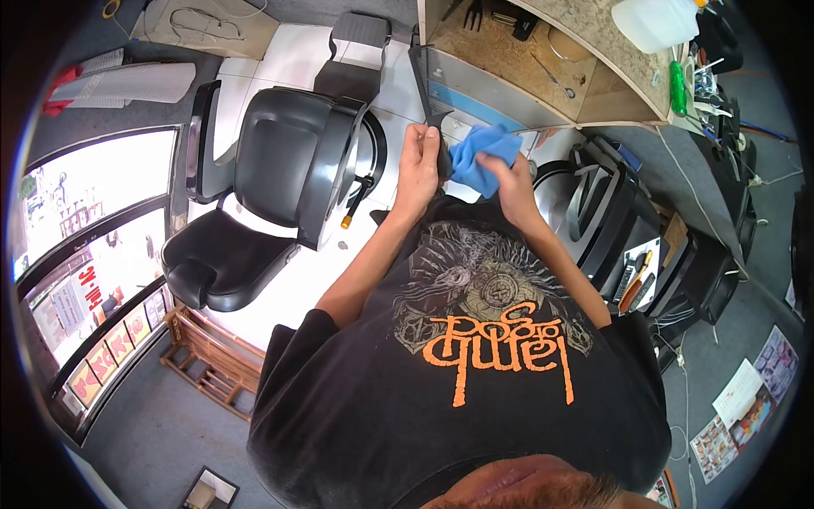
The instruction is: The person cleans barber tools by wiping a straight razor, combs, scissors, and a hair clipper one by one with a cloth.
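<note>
In the head view, my left hand [417, 168] is closed around the handle of a large black comb [431, 93]. The comb's toothed part points up and away from me, its teeth facing right. My right hand [515, 188] grips a crumpled blue cloth [483, 159], thumb on top. The cloth sits right beside the comb's handle; whether it is wrapped round the handle or only touches it, I cannot tell. Both hands are in front of my black T-shirt with orange lettering.
A black barber chair [280, 161] stands to the left. Ahead on the right, a wooden counter [627, 76] has scissors [555, 78] in its open shelf and a white plastic bottle [653, 24] on top. A wooden bench [212, 360] is at lower left. Cables hang at right.
</note>
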`<state>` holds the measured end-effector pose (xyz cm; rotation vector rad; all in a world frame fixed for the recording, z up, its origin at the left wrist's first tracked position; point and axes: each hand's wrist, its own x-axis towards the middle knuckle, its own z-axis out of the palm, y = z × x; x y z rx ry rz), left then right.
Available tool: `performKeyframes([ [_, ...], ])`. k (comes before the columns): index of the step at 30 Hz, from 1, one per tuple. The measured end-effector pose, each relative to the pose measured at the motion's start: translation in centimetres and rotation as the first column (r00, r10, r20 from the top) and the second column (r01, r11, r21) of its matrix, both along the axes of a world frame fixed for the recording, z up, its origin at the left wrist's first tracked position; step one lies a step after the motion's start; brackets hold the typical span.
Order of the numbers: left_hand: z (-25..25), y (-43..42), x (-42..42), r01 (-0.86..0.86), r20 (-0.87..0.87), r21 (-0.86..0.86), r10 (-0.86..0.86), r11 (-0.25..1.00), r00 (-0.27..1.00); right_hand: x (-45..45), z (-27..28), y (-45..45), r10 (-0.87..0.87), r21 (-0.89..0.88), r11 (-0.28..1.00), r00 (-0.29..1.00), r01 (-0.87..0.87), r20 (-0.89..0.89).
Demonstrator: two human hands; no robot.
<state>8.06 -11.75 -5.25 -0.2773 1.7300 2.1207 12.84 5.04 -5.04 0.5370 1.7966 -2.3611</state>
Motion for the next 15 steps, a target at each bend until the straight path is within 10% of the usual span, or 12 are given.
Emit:
performKeyframes([
  [4,-0.4,0.1,-0.1,0.009,-0.032,-0.027,-0.009,1.0,0.999,-0.9,0.1,-0.6,-0.174,-0.495,0.837,0.971,0.235,0.166],
  [10,-1.3,0.3,0.5,-0.04,-0.049,0.037,0.042,0.999,0.998,-0.6,0.6,-2.0,0.106,-0.064,0.993,0.992,-0.101,0.07],
  [15,-2.2,0.2,0.9,-0.048,-0.138,-0.036,0.043,0.998,0.99,-0.7,0.8,-1.4,0.19,-0.254,0.953,0.978,-0.163,0.086],
])
